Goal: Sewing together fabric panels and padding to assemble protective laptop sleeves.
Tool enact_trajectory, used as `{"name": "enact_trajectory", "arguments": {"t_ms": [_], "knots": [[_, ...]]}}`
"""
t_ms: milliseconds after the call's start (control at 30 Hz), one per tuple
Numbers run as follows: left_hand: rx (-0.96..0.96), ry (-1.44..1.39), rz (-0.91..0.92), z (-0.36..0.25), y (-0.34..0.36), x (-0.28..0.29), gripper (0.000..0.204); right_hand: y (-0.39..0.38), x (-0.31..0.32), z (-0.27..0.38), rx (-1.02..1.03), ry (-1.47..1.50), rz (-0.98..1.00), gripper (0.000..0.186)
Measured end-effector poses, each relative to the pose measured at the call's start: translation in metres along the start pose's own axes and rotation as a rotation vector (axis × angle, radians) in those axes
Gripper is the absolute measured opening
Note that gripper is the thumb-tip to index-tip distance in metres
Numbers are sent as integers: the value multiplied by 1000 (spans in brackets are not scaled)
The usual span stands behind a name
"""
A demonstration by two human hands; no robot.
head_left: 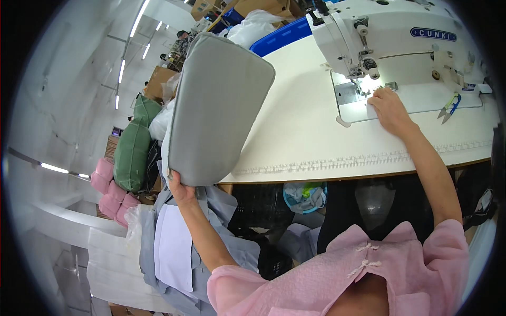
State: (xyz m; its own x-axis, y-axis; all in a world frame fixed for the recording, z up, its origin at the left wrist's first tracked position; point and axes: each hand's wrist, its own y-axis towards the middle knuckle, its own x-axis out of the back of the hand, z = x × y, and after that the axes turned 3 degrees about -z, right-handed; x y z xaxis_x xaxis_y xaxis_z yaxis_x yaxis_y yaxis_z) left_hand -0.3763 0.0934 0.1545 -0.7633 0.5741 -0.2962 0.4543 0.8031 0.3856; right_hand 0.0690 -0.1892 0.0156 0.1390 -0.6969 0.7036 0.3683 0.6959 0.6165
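Grey panel (219, 108) gripped in our left hand (182, 193), we seemingly tend the far-right sewing machine (392, 45), our right hand (391, 111) unclear in grip; the next move needs steady support.

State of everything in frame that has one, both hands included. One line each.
Left hand: closed on the lower edge of the grey panel
Grey panel: held up, tilted
Right hand: at the needle area, fingers bent; grip unclear
Sewing machine: needle area lit; running or stopped, can't tell
Snips: lying down, blades apart
Blue basket: holding scraps
Green sack: bulging
Ceiling lights: on
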Motion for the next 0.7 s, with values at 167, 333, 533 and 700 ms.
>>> {"name": "enact_trajectory", "arguments": {"t_ms": [167, 333, 533, 700], "knots": [[-35, 71, 32, -1, 5, 24, 43, 10, -7, 9, 31, -13, 10, 14], [68, 78, -134, -12, 38, 27, 41, 10, 12, 2, 9, -19, 28, 15], [-37, 42, -56, -4, 24, 15, 40, 6, -6, 8, 67, 40, -14, 11], [-47, 47, -37, -2, 16, 7, 39, 4, 2, 10, 14, 30, 17, 10]]}}
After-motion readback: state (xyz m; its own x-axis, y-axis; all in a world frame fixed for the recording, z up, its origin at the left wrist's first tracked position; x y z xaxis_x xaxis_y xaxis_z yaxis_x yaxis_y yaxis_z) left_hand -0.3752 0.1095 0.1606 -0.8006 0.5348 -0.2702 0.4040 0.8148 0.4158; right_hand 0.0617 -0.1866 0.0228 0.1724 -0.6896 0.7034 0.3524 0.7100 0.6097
